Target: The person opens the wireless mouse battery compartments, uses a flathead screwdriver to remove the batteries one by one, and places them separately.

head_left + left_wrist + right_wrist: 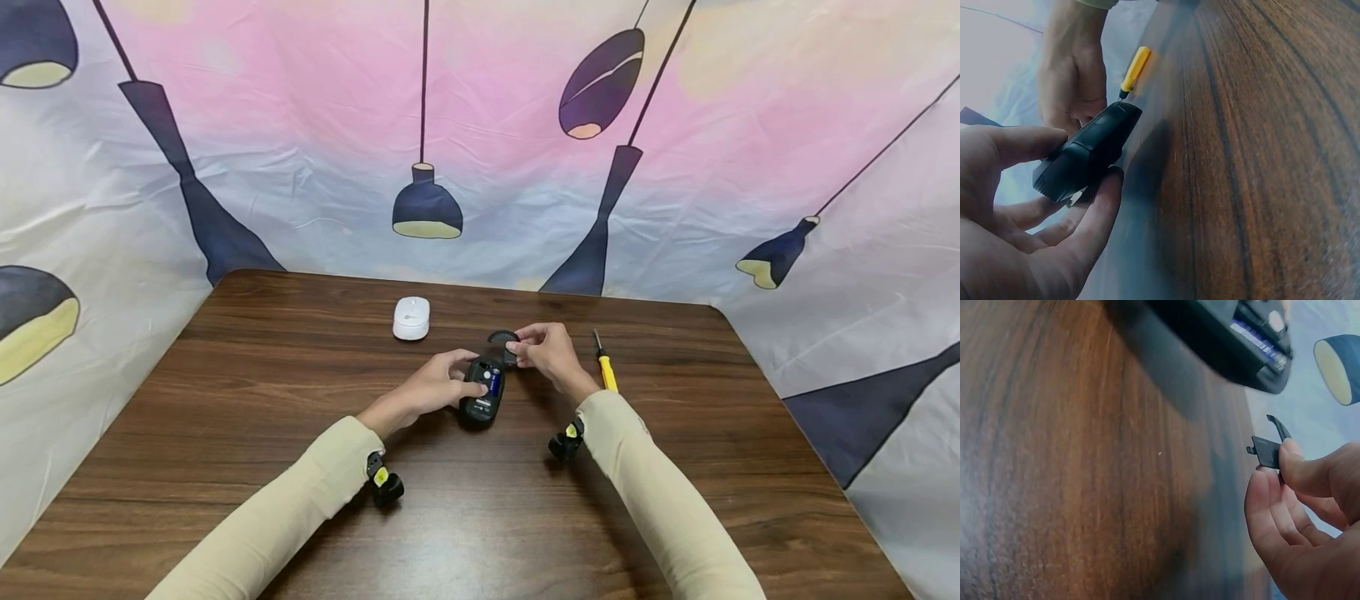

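My left hand (438,383) grips a black computer mouse (480,410), its underside turned up toward the head camera. In the open compartment sits a blue battery (494,382). The left wrist view shows the mouse (1088,150) edge-on between thumb and fingers, above the table. Just to the right, my right hand (551,354) pinches a thin black battery cover (510,357) between thumb and fingertips, apart from the mouse. The right wrist view shows the cover (1267,453) with a small tab and a curved arm.
A white mouse (412,318) lies on the wooden table (300,333) behind my left hand. A screwdriver with a yellow handle (607,372) lies close to my right wrist. Behind the table's far edge hangs a cloth (322,125) printed with lamps.
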`<state>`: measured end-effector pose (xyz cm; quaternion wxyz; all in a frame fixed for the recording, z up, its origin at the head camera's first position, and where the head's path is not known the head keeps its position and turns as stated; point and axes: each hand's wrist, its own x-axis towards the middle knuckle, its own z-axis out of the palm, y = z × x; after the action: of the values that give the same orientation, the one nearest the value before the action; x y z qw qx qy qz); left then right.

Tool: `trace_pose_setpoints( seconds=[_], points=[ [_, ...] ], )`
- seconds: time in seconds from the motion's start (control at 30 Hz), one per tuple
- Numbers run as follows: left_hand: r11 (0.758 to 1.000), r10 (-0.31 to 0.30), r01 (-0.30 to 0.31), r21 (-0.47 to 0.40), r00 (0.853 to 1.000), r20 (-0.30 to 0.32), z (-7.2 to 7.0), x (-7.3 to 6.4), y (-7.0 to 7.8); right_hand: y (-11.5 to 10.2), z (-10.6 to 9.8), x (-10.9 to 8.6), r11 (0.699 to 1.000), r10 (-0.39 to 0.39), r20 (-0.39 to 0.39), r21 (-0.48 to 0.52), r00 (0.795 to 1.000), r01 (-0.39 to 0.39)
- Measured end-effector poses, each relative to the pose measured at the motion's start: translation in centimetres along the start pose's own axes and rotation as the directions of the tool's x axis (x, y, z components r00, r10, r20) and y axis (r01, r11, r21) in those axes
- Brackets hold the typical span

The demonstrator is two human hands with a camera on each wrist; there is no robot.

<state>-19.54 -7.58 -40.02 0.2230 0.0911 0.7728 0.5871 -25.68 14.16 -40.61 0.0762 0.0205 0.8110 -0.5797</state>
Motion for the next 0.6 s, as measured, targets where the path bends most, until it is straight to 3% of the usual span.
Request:
trace_pose_setpoints(
  seconds=[0.27, 0.6],
  points=[
    [1.0, 0.01, -0.009, -0.021, 1.0, 0.018, 0.0, -0.3, 0.0, 0.4, 0.1, 0.9, 0.995, -0.006, -0.051, -0.097, 0.999, 0.001],
    [1.0, -0.011, 0.011, -0.013, 1.0, -0.009, 0.2, -0.4, 0.2, 0.8, 0.2, 2.0, 0.985, -0.032, -0.082, -0.173, 0.996, 0.017]
  ],
)
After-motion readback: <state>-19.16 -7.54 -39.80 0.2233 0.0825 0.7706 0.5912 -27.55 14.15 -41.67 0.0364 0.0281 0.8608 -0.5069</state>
